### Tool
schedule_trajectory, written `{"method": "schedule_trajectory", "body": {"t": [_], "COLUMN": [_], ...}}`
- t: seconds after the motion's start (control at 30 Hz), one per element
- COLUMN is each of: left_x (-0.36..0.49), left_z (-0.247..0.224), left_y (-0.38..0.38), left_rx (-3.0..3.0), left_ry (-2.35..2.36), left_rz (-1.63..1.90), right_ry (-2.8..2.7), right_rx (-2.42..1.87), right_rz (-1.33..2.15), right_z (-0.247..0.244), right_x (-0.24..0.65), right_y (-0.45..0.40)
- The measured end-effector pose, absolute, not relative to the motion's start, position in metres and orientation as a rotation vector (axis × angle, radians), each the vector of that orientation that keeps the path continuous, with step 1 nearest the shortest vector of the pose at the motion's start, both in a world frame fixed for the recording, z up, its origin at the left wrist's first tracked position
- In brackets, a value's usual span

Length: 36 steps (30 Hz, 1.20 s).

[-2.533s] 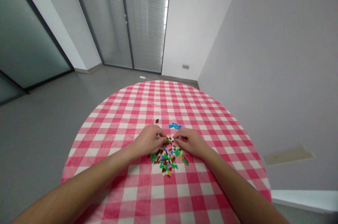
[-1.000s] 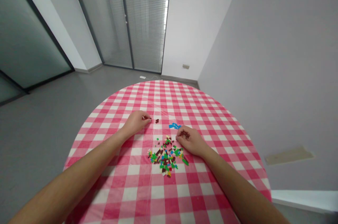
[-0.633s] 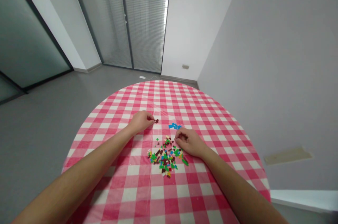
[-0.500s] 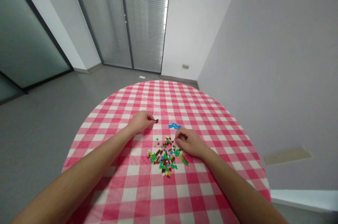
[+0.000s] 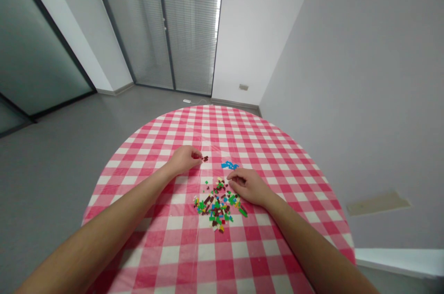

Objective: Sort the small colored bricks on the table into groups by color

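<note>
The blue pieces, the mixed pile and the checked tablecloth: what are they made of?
The blue pieces: probably smooth plastic, going by their even, solid colour.
The mixed pile: likely hard plastic too, judging by bright colours and blocky shapes; too small to be sure.
The checked tablecloth: perhaps vinyl or film-covered cloth; faint sheen and creases suggest it, but cannot settle it.

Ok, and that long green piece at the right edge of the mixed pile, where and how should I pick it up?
Probably pinch the long green piece across its narrow width, near the outer end, coming from the right. It lies slanted, with that end pointing away from the mixed pile over the checked tablecloth, so you'd likely disturb less there.
</note>
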State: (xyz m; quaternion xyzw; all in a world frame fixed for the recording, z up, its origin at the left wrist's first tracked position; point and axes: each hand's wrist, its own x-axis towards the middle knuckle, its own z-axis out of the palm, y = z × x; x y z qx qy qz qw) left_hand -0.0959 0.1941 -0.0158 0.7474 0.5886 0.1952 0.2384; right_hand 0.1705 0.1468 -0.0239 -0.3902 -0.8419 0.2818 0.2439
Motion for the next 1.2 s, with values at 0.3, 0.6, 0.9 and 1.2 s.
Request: {"method": "schedule_trajectory", "body": {"t": [0.3,0.6,0.9,1.2], "left_x": [-0.082,-0.064,-0.052,-0.041], "left_z": [-0.017,-0.006,-0.002,-0.002], "left_y": [0.157,0.134,0.126,0.126], "left_rx": [2.064,2.114,2.006,1.806], "left_ry": [1.451,1.237,1.137,1.109], "left_rz": [0.74,0.634,0.662,0.673], "right_ry": [-2.539,-2.508,-2.427,-2.412], "right_rx": [-0.971,-0.949,-0.759,-0.702], "right_rz": [0.508,0.475,0.282,0.211], "right_z": [-0.024,-0.021,-0.016,-0.016], "right_x": [0.168,0.168,0.167,0.168], "right_y": [0.147,0.147,0.142,0.139]}}
